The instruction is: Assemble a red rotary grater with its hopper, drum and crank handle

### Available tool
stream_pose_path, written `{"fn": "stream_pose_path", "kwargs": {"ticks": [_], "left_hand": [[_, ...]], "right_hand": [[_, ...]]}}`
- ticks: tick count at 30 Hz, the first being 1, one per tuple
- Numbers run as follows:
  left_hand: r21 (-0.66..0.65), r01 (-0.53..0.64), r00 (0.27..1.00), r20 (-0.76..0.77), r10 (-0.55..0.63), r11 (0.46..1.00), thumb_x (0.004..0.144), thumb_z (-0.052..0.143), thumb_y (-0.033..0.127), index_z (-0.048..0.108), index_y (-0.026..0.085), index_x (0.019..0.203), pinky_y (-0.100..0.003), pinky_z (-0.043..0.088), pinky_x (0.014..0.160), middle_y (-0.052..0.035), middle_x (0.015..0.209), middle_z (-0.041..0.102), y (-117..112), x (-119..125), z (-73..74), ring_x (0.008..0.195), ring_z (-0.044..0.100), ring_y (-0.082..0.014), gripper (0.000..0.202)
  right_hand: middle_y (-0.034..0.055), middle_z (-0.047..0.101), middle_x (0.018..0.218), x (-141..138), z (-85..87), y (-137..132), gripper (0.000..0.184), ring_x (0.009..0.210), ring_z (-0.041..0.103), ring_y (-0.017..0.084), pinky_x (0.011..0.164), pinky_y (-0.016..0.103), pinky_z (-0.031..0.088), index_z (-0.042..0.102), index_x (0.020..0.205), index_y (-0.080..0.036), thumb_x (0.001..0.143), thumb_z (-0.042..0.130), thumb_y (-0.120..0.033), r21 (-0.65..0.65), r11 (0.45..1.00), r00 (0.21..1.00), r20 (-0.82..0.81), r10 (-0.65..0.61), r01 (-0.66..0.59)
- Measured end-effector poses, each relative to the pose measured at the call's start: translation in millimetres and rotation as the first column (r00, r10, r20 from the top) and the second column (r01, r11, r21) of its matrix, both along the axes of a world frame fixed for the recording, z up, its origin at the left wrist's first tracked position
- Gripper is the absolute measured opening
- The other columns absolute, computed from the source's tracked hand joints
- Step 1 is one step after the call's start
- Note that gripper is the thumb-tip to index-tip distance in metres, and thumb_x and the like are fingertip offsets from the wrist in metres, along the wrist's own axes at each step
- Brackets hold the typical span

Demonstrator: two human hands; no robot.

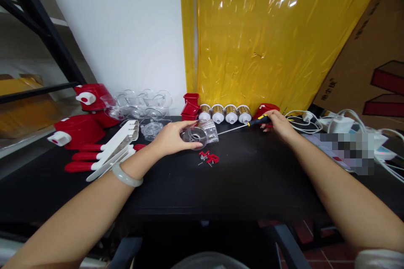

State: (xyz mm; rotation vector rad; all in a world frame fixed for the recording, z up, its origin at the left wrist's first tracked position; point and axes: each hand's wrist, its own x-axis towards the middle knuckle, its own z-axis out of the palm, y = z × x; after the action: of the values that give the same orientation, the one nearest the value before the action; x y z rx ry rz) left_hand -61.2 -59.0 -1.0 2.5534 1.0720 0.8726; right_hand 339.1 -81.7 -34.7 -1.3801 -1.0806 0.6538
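My left hand (176, 138) is closed around a clear plastic housing (206, 133) with a round opening, held above the black table. In my right hand (274, 122) is a screwdriver (258, 121) with a black and yellow handle. Its thin metal shaft points left, and the tip is at the housing's right side; whether it touches a screw cannot be made out. Just below the housing, small red plastic parts (212, 158) and several screws (203, 156) lie on the table.
Behind my hands stand several metal grater drums (218, 113), red hoppers (190, 107) and a red part (267, 109). Clear housings (151, 107), red bases (78, 130) and white handles with red grips (110, 151) occupy the left. White cables (341, 124) and a tablet-like device (328, 149) lie right.
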Motion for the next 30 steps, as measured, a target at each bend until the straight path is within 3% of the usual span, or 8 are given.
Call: {"fn": "stream_pose_path", "kwargs": {"ticks": [4, 8, 17, 21, 25, 27, 30], "left_hand": [[0.003, -0.009, 1.000, -0.009, 0.009, 1.000, 0.060, 0.078, 0.060, 0.060, 0.026, 0.130, -0.043, 0.050, 0.097, -0.0078, 0.122, 0.070, 0, 0, 0.3, 0.109, 0.066, -0.0293, 0.080], [-0.010, -0.011, 1.000, -0.006, 0.011, 1.000, 0.059, 0.079, 0.058, 0.061, 0.025, 0.129, -0.044, 0.050, 0.096, -0.0081, 0.119, 0.071, -1, 0, 0.8, 0.106, 0.068, -0.0291, 0.079], [-0.016, -0.018, 1.000, -0.001, 0.018, 1.000, 0.059, 0.078, 0.060, 0.061, 0.024, 0.129, -0.044, 0.051, 0.095, -0.0091, 0.119, 0.071, -2, 1, 1.9, 0.106, 0.068, -0.0290, 0.080], [-0.009, -0.008, 1.000, -0.009, 0.008, 1.000, 0.060, 0.078, 0.060, 0.061, 0.025, 0.130, -0.043, 0.051, 0.095, -0.0088, 0.121, 0.070, -1, 0, 0.9, 0.107, 0.067, -0.0290, 0.080], [0.000, -0.031, 0.999, -0.019, 0.031, 1.000, 0.059, 0.077, 0.062, 0.061, 0.025, 0.130, -0.043, 0.052, 0.094, -0.0089, 0.121, 0.070, -1, 1, -0.1, 0.107, 0.067, -0.0298, 0.081], [0.004, -0.038, 0.999, -0.021, 0.038, 0.999, 0.059, 0.077, 0.064, 0.061, 0.025, 0.129, -0.043, 0.052, 0.094, -0.0086, 0.119, 0.071, -2, 1, 0.3, 0.105, 0.068, -0.0297, 0.082], [0.010, -0.040, 0.998, -0.038, 0.040, 0.999, 0.059, 0.075, 0.067, 0.061, 0.025, 0.129, -0.042, 0.051, 0.095, -0.0076, 0.117, 0.072, -4, 1, 2.3, 0.105, 0.068, -0.0293, 0.083]], "right_hand": [[0.0017, 0.069, 0.087, 4, -2.4, -5, 0.030, 0.074, 0.068, 0.018, 0.070, 0.035, 0.058, 0.059, 0.094, -0.025, 0.075, 0.070, -0.045, -0.005, 0.984, 0.951, 0.254, 0.175, -0.179], [0.0052, 0.070, 0.098, 5, -6.2, -8, 0.041, 0.093, 0.067, 0.023, 0.090, 0.043, 0.053, 0.063, 0.102, -0.024, 0.065, 0.077, -0.036, -0.105, 0.952, 0.838, 0.452, 0.304, -0.289], [0.0056, 0.070, 0.095, 5, -17.6, 0, 0.030, 0.093, 0.065, 0.025, 0.093, 0.046, 0.050, 0.067, 0.093, -0.024, 0.064, 0.071, -0.025, -0.185, 0.944, 0.711, 0.622, 0.328, -0.273], [0.0076, 0.067, 0.097, 9, -13.8, 0, 0.023, 0.093, 0.062, 0.027, 0.091, 0.047, 0.050, 0.070, 0.093, -0.025, 0.071, 0.068, -0.031, -0.070, 0.978, 0.639, 0.747, 0.183, -0.198], [0.0122, 0.063, 0.107, 21, -7.5, 4, 0.027, 0.108, 0.056, 0.031, 0.098, 0.051, 0.043, 0.068, 0.098, -0.024, 0.079, 0.061, -0.042, 0.160, 0.987, 0.656, 0.746, -0.117, -0.006], [0.0139, 0.061, 0.110, 27, -5.6, 10, 0.033, 0.114, 0.052, 0.034, 0.101, 0.054, 0.038, 0.064, 0.103, -0.023, 0.077, 0.061, -0.043, 0.206, 0.953, 0.680, 0.668, -0.302, 0.222], [0.0154, 0.057, 0.117, 33, -4.0, 28, 0.049, 0.120, 0.047, 0.036, 0.101, 0.052, 0.037, 0.057, 0.112, -0.021, 0.069, 0.068, -0.042, 0.040, 0.819, 0.656, 0.577, -0.487, 0.573]]}}
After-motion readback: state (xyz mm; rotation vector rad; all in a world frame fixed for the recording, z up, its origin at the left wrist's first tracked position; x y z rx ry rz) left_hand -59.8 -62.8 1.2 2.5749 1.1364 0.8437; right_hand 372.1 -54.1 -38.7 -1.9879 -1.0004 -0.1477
